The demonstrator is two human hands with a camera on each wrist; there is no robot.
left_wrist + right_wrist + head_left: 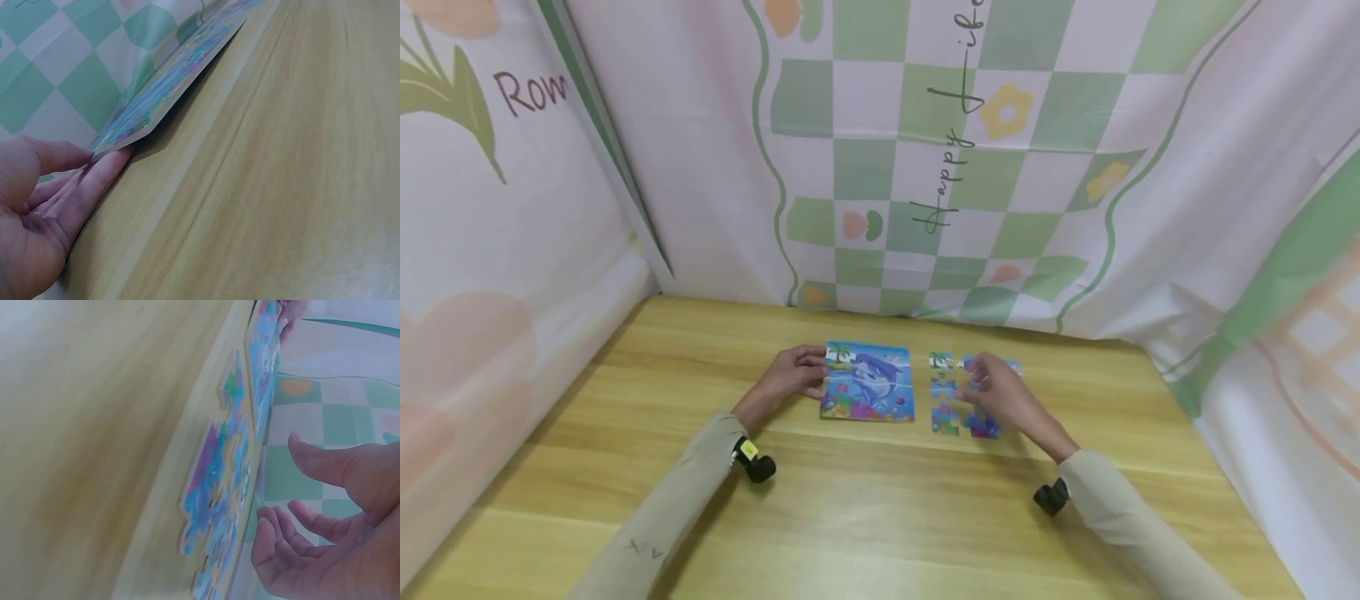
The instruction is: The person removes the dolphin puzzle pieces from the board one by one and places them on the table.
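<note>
A square dolphin picture card [868, 382] lies left of the middle at the back of the table, its near edge raised a little off the wood. My left hand [788, 375] pinches its left edge, thumb on top and fingers underneath, as the left wrist view shows. To the card's right are jigsaw pieces [944, 419] in blue, green and purple, partly joined with gaps between them. Over them hovers my right hand [1006, 398], thumb and fingers apart with nothing between them. It hides part of the pieces in the head view.
The wooden table [880, 508] reaches toward me. Behind it hangs a checked green and white curtain [925, 179], with more cloth [505, 250] along the left side and at the right. Each wrist wears a small black camera [758, 467].
</note>
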